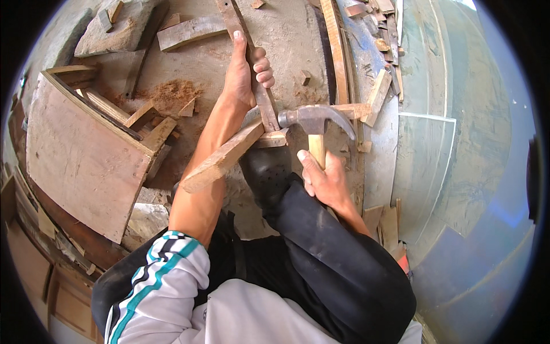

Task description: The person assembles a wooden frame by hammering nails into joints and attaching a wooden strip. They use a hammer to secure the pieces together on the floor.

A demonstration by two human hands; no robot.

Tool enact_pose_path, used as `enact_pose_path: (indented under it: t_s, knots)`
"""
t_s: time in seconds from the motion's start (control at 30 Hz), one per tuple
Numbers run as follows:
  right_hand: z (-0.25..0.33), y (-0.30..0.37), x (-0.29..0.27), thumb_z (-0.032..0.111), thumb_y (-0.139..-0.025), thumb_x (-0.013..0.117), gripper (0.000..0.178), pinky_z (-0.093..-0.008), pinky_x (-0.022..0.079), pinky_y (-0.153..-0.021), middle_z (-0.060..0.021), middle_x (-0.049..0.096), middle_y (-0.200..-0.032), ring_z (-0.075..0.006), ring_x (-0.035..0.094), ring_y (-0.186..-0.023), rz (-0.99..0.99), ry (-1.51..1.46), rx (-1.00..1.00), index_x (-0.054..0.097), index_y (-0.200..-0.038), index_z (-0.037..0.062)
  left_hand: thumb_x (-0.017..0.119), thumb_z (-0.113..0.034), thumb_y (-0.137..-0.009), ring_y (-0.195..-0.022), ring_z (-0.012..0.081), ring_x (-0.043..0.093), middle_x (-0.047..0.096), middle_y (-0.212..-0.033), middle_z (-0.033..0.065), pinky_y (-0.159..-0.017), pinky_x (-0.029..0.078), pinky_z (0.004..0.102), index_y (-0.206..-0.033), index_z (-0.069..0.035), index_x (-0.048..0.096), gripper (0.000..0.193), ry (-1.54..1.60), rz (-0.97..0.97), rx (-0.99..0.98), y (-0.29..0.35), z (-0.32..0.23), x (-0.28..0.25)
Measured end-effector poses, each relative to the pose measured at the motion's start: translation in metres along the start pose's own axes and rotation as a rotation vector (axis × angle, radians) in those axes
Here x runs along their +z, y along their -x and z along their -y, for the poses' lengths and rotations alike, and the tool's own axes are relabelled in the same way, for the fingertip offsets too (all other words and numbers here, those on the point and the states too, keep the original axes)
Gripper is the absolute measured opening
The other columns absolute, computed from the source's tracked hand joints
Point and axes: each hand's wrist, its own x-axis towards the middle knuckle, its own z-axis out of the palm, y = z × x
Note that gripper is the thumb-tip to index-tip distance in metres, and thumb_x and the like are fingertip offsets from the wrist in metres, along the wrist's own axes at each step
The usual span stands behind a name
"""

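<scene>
My left hand (245,73) is wrapped round a long brown wooden strip (266,105) that runs away from me. At the strip's near end a paler wooden piece (224,158) slants toward me, crossing in front of my left forearm. Another wooden piece (354,110) sticks out to the right, partly hidden by the hammer. The joined end sits just above my black boot (264,172). My right hand (324,179) grips the wooden handle of a claw hammer (314,119). Its striking face is close beside the strip's near end; whether they touch I cannot tell.
A curved wooden panel frame (86,155) stands at the left, near sawdust (172,90) and offcuts. A stone-like block (117,28) lies at the far left. Long timber strips (337,51) and scrap wood are on the right, beside glass-like sheets (427,155).
</scene>
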Motion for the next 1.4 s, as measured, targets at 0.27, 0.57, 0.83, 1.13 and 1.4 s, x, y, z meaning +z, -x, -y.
enact_pose_path:
  t_s: [0.27,0.57,0.83,1.13,1.4]
  knots:
    - [-0.001,0.004,-0.002,0.027,-0.099,0.063,0.032,-0.0267,0.038,-0.035,0.0010,0.049,-0.056,-0.0086,0.048,-0.040,-0.145,-0.278,-0.130,0.052,-0.077,0.0062,0.052,-0.077,-0.088,-0.042,0.0041,0.037,0.036,-0.055,-0.0091,-0.039,0.036,0.0210,-0.082,-0.016,0.043,0.061,-0.025,-0.042,0.010,0.001,0.004,0.004]
    - [0.012,0.006,-0.008,0.026,-0.099,0.062,0.037,-0.0270,0.038,-0.034,0.0008,0.048,-0.054,-0.0091,0.048,-0.039,-0.163,-0.264,-0.128,0.049,-0.070,0.0073,0.053,-0.077,-0.088,-0.042,0.0038,0.038,0.037,-0.054,-0.0088,-0.039,0.037,0.0206,-0.080,-0.016,0.045,0.062,-0.001,-0.026,0.007,0.001,0.003,0.004]
    - [0.023,0.009,-0.011,0.031,-0.100,0.061,0.037,-0.0266,0.039,-0.035,0.0004,0.049,-0.057,-0.0083,0.048,-0.039,-0.103,-0.317,-0.054,0.049,-0.075,0.0065,0.053,-0.077,-0.087,-0.041,0.0046,0.038,0.038,-0.053,-0.0079,-0.038,0.037,0.0214,-0.080,-0.015,0.045,0.063,0.004,-0.009,0.003,0.000,0.003,-0.002]
    - [0.018,0.004,-0.009,0.030,-0.100,0.062,0.035,-0.0275,0.040,-0.036,0.0001,0.050,-0.058,-0.0089,0.048,-0.041,-0.051,-0.182,0.024,0.049,-0.078,0.0069,0.052,-0.077,-0.088,-0.042,0.0046,0.036,0.037,-0.054,-0.0084,-0.039,0.034,0.0212,-0.081,-0.015,0.045,0.062,-0.006,-0.006,-0.004,-0.001,0.002,-0.001]
    - [0.009,0.003,-0.001,0.028,-0.099,0.064,0.032,-0.0269,0.038,-0.038,0.0006,0.049,-0.057,-0.0091,0.045,-0.040,-0.016,-0.093,0.067,0.050,-0.082,0.0053,0.051,-0.076,-0.089,-0.043,0.0048,0.036,0.037,-0.054,-0.0085,-0.040,0.035,0.0217,-0.081,-0.016,0.044,0.061,-0.028,-0.007,0.001,0.001,0.003,-0.001]
